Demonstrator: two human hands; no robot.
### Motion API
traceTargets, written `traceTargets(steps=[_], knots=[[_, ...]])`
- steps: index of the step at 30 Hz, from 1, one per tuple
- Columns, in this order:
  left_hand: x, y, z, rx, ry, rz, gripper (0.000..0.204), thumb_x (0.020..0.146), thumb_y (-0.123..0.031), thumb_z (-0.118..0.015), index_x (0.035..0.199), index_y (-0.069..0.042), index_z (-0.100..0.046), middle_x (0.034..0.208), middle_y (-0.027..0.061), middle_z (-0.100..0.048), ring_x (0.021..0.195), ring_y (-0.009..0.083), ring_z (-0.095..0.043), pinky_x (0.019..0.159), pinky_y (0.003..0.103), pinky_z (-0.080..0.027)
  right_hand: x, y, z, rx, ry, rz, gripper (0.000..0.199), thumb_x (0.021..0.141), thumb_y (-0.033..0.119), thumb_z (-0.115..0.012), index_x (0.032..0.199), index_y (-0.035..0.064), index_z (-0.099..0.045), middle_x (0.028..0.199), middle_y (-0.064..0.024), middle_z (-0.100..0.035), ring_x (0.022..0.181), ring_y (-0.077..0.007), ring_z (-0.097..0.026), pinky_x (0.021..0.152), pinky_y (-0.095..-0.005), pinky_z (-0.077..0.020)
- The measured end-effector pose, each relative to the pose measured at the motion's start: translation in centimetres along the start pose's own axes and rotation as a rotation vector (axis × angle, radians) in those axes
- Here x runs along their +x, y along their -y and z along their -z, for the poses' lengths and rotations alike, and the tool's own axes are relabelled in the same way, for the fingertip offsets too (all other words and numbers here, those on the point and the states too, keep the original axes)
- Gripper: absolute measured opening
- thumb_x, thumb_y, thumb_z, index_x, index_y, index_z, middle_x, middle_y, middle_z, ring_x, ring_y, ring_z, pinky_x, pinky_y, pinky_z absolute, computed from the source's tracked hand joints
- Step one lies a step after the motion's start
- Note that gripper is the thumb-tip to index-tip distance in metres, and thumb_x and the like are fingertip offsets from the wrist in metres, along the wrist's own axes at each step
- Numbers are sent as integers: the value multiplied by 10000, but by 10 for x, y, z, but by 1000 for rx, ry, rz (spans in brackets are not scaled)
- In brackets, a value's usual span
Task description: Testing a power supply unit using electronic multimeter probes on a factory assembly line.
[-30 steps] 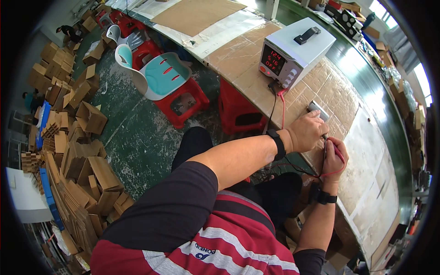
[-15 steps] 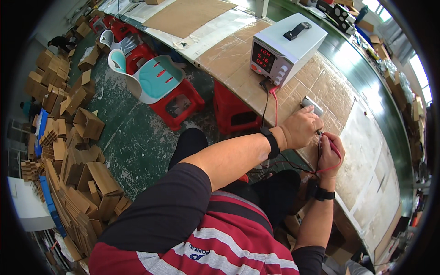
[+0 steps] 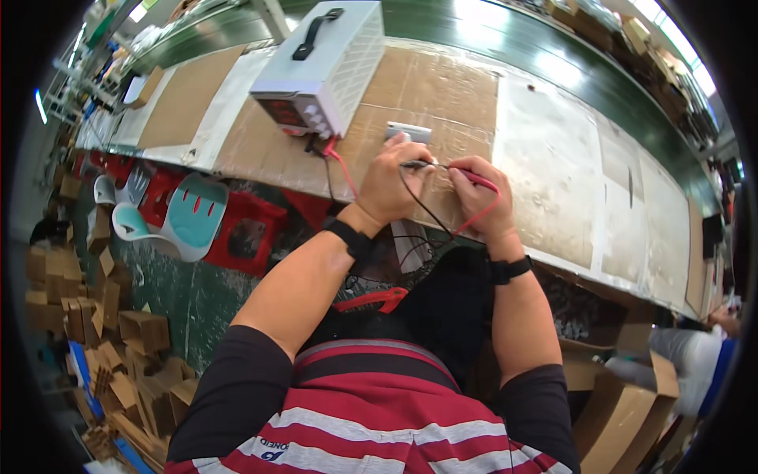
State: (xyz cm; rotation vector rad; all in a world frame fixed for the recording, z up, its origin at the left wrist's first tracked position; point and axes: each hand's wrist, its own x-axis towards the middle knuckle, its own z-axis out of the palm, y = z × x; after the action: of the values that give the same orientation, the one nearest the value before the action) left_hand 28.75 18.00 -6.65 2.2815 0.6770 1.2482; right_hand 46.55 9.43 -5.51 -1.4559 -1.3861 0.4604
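My left hand (image 3: 392, 183) is closed round a black test probe (image 3: 414, 163), its tip pointing right. The fingertips of that hand reach the near side of a silver-grey cylinder (image 3: 412, 130) lying on the cardboard; whether they grip it is hidden. In my right hand (image 3: 487, 204) a red test probe (image 3: 479, 180) is pinched, its tip pointing left at the black one. The tips are close together; I cannot tell whether they touch. A red lead (image 3: 345, 175) and a black lead run from the front of a grey-white bench power supply (image 3: 332, 67) at the left.
Cardboard sheets (image 3: 450, 83) and whitish panels (image 3: 549, 174) cover the long table. Behind it runs a shiny green surface (image 3: 505, 35). Red stools (image 3: 251, 233) and a teal-and-white seat (image 3: 197, 213) stand at the left. Cardboard boxes (image 3: 144, 332) crowd the floor; another box (image 3: 620, 403) stands lower right.
The view has swung to the right, so the power supply and hands appear further left. Both hands still hold their probes, whose tips now face each other.
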Motion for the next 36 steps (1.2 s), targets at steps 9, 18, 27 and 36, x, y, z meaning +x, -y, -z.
traceTargets(steps=[9,18,27,36], knots=[[2,-1,-2,-28,21,46,99,831,-52,-756,903,-68,-690,910,97,-724,904,346,-690,1089,466,-458,-1,-3,4,23,4,7,134,915,124,-711,976,7,-740,819,-122,-737,736,-177,-709,690,-307,-548],[0,1,-2,30,20,-1,120,836,-44,-752,925,-76,-680,916,94,-731,910,343,-698,1094,485,-451,1,-1,5,52,22,2,148,920,126,-704,997,4,-740,818,-122,-737,738,-172,-708,693,-310,-549],[0,-5,-3,89,36,-25,135,850,-49,-734,950,-87,-651,907,89,-726,922,349,-700,1100,514,-443,-1,1,6,47,29,4,152,928,127,-693,996,-1,-738,817,-126,-734,747,-171,-707,694,-306,-545],[2,-6,0,137,74,10,120,843,-65,-743,942,-78,-679,934,93,-745,993,342,-713,1094,523,-448,2,1,4,53,39,6,144,927,122,-695,990,-1,-738,825,-125,-735,750,-168,-701,703,-303,-545]])
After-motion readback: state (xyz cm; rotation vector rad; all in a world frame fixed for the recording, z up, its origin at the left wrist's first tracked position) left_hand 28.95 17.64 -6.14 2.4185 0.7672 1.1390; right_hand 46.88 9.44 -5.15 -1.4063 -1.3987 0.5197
